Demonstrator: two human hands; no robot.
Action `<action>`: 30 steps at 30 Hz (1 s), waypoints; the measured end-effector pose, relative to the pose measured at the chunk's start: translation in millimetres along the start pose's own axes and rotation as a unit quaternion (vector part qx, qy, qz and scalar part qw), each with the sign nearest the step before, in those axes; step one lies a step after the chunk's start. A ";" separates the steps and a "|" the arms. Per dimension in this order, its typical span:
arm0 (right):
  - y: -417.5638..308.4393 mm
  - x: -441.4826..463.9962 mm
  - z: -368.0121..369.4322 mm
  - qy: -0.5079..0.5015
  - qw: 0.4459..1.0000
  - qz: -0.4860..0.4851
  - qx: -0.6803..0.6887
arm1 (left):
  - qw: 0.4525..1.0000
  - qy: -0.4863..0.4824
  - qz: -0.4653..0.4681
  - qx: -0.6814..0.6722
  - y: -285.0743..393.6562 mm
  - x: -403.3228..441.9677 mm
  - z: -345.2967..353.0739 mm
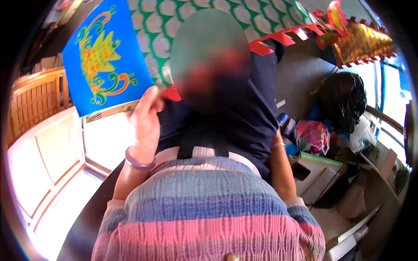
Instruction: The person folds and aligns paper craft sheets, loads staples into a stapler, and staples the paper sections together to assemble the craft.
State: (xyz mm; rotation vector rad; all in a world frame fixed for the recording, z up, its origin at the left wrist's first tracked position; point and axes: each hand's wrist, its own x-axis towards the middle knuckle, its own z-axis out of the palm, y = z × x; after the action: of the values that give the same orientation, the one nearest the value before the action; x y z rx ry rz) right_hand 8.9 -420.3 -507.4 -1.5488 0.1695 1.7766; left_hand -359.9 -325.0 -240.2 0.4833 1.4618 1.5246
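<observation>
My left hand [147, 114] is raised on the left, its fingers closed at the lower right corner of a blue sheet [74, 56]. A yellow, orange and green scroll pattern is printed on the sheet, which stands tilted beyond the hand. My right hand [277, 137] hangs beside my right thigh; only the part by the wrist shows, and its fingers are hidden behind the dark trousers. A blurred oval covers the middle of the view over my lap, with red shapes in it that I cannot make out.
A green-and-white patterned cover [150, 26] spreads ahead, with a red notched strip [283, 38] along its edge. Red and gold paper decorations [363, 45] are at the upper right. Below them sit a black plastic bag [348, 98] and a phone [300, 171]. A wooden chair back [37, 98] stands left.
</observation>
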 end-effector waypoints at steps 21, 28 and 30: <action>-78.3 -242.5 243.1 -0.265 0.665 -0.268 -0.644 | 0.997 -0.006 -0.056 -0.061 9.3 2.2 -4.0; -73.5 -246.4 261.9 -0.283 0.668 -0.261 -0.637 | 0.996 -0.007 -0.057 -0.068 10.0 3.2 -4.5; -70.7 -245.0 265.6 -0.285 0.665 -0.268 -0.637 | 0.996 -0.006 -0.062 -0.070 8.6 2.9 -5.3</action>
State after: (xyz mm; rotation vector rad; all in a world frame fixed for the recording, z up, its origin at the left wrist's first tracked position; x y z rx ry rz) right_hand -164.6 -333.4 -194.4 -1.3967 -2.0125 1.7308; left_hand -368.6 -324.3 -234.3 0.3119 1.3409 1.5094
